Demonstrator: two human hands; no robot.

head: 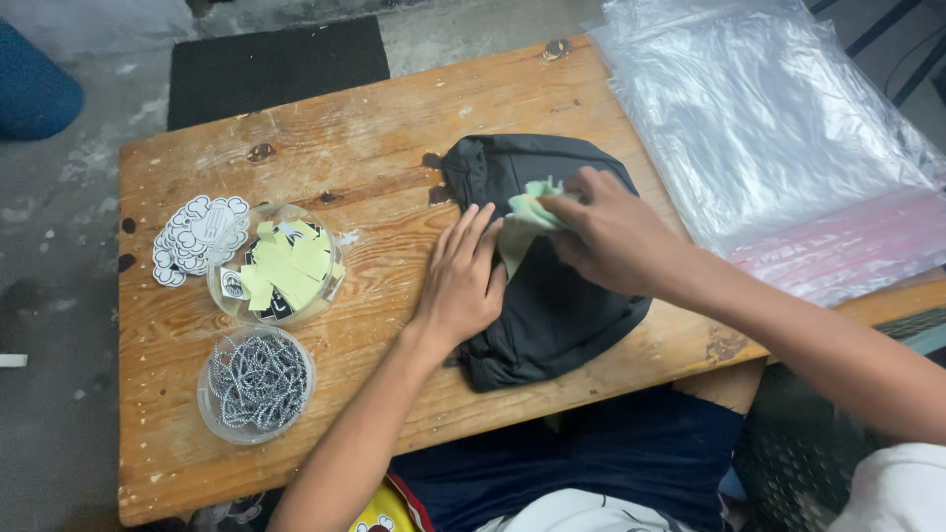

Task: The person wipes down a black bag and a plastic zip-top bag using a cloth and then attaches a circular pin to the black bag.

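Note:
A folded black fabric item (pixel 552 315) lies on the wooden table (pixel 374 128), near its front edge. My left hand (pixel 461 281) rests flat on the fabric's left side, fingers spread. My right hand (pixel 606 232) is over the middle of the fabric, pinching a pale green paper tag (pixel 527 209) against it. Part of the tag is hidden under my fingers.
At the table's left stand a clear round tub of green and black tags (pixel 278 266), a clear tub of metal ball chains (pixel 256 382), and a fan of white cut-out stickers (pixel 197 234). A stack of clear plastic bags (pixel 769 118) covers the right end. A dark mat (pixel 276 64) lies on the floor beyond.

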